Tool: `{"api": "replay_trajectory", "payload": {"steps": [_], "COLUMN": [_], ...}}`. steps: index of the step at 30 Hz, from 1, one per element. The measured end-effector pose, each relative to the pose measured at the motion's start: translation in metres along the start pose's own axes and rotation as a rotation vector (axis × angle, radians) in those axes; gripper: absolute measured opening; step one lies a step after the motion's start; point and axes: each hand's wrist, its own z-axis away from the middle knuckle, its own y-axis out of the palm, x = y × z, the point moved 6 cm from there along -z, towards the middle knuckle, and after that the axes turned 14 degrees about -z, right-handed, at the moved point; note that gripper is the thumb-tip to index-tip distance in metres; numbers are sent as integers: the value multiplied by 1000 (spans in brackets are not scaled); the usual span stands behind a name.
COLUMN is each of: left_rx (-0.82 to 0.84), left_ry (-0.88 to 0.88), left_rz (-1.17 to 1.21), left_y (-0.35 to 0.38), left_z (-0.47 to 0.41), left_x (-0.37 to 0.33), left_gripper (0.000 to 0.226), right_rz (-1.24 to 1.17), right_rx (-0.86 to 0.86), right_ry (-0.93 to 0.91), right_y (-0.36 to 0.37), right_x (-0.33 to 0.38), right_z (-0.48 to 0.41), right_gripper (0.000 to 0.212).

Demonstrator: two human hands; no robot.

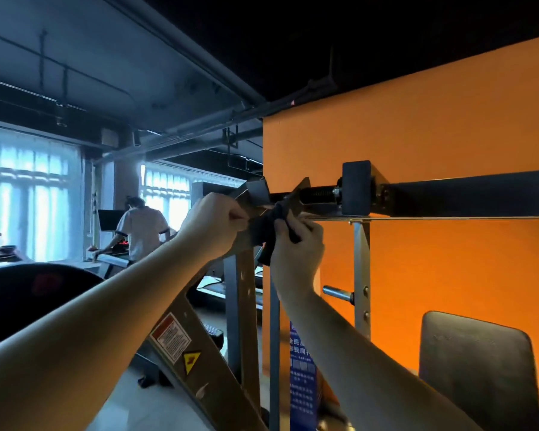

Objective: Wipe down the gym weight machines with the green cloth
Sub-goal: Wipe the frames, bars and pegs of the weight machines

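- two hands are raised to the top of a weight machine (pixel 240 293), where its slanted metal strut meets a grey bracket (pixel 257 191).
- the cloth (pixel 263 227), which looks dark in this dim light, is stretched between the hands and pressed against the metal just under the bracket; one end hangs down past the right palm.
- the left hand (pixel 213 223) is curled, and the cloth's left edge is pinched at its fingertips.
- the right hand (pixel 297 247) is closed round the other part of the cloth, with the fingers folded over it.
- a black beam (pixel 467 192) runs off to the right from a black block (pixel 357 188), and a coiled spring (pixel 319 194) is seen between that block and the bracket.
- a red-and-white warning label (pixel 170 340) and a yellow triangle sticker (pixel 192 362) are stuck on the strut below the left forearm.
- an orange wall (pixel 433 119) stands behind the machine, and a dark padded backrest (pixel 476 365) is seen at lower right.
- another person (pixel 142 228) is seen far off by the bright windows (pixel 28 194).
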Motion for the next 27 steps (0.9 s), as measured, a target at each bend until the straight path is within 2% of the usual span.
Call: {"api": "replay_trajectory", "payload": {"steps": [4, 6, 8, 11, 15, 17, 19, 22, 24, 26, 27], "left_rx": [34, 50, 62, 81, 85, 85, 81, 85, 75, 66, 64], "left_ry": [15, 34, 45, 58, 59, 52, 51, 43, 33, 31, 34], "left_rz": [30, 23, 14, -20, -41, -17, -14, -13, -11, -13, -10], "left_y": [-3, -3, -3, -4, -6, -5, -4, -3, -4, -4, -3], "left_z": [-2, -4, -5, -7, -8, -8, -8, -7, -7, -6, -6], "left_x": [1, -1, -1, -3, -3, -2, -1, -1, 0, 0, -1], "left_gripper": [8, 8, 8, 9, 8, 8, 10, 9, 8, 8, 8], "right_rz": [-32, -71, -2, 116, 6, 84, 145, 234, 200, 65, 27], "right_rx": [-134, -174, -135, -70, -153, -125, -26, 33, -20, -100, -131], "right_ry": [66, 85, 21, -93, 71, -22, -122, -208, -124, 14, 18], "right_y": [-2, -3, -3, -8, -3, 1, 1, -7, -7, -6, -5], "right_x": [16, 13, 10, 9, 12, 14, 13, 9, 11, 10, 9], "right_z": [-26, -36, -18, 0, -37, -28, -2, 7, -16, -35, -32], "right_gripper": [17, 20, 25, 19, 22, 17, 8, 18, 17, 16, 15]}}
